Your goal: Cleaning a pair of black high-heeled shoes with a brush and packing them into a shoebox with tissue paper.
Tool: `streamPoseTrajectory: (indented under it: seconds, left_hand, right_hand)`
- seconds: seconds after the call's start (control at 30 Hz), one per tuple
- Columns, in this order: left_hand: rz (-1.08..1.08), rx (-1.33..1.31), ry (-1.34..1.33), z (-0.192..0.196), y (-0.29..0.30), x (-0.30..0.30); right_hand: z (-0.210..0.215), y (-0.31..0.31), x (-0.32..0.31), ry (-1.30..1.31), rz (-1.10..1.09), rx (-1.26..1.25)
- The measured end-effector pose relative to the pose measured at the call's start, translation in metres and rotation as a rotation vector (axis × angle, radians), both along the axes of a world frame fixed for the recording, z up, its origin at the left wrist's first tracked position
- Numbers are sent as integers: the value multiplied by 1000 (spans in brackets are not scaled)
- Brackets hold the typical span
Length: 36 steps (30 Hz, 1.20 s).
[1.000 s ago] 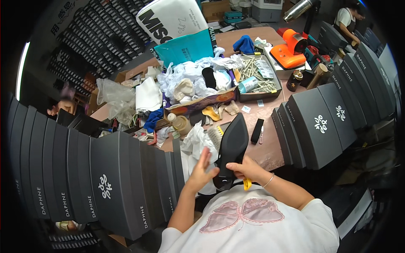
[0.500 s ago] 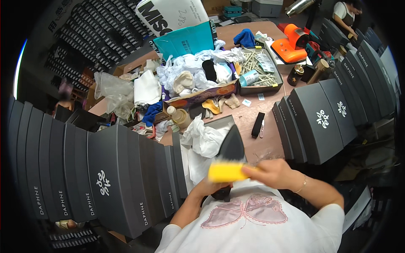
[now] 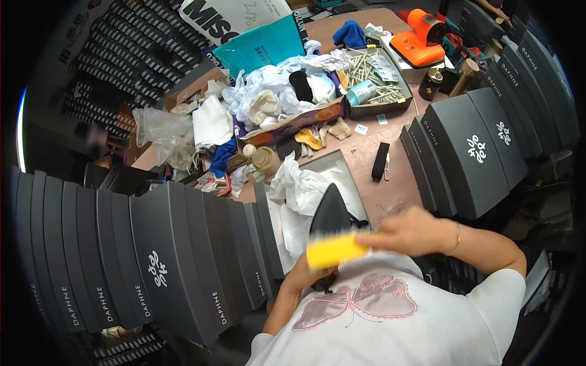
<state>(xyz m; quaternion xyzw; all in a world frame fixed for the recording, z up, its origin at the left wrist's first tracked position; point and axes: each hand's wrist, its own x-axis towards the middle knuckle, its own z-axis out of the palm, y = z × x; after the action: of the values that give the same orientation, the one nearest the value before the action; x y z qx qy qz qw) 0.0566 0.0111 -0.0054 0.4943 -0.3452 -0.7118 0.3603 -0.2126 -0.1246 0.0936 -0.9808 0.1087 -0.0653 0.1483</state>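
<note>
The right hand (image 3: 415,232), elbow bent out rightward, grips a yellow brush (image 3: 336,250) across a black shoe (image 3: 331,210) extending beyond the left hand (image 3: 303,274), whose finger grip the brush hides, with white-lettered dark boxes (image 3: 455,177) farther out on both sides.

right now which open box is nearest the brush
The grey box with white paper, just beyond the yellow brush; the purple box and stick-filled box lie farther back.
</note>
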Motion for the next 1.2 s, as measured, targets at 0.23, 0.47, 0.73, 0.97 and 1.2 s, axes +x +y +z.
streamPoseTrajectory:
  seconds: [0.23,0.47,0.73,0.97,1.2]
  left_hand:
    - [-65,123,38,6,-7,-10]
    - [56,99,6,2,8,4]
    - [78,80,-11,10,4,2]
    - [68,98,-22,12,-4,-3]
    - [137,13,-8,2,-3,-3]
  right_hand:
    - [-24,10,58,-76,-22,71]
    - [-50,-26,-76,284,-350,93]
    - [-27,-42,-41,299,-363,60]
    - [-30,-30,9,-136,-275,50]
    - [-44,-35,11,-132,-359,52]
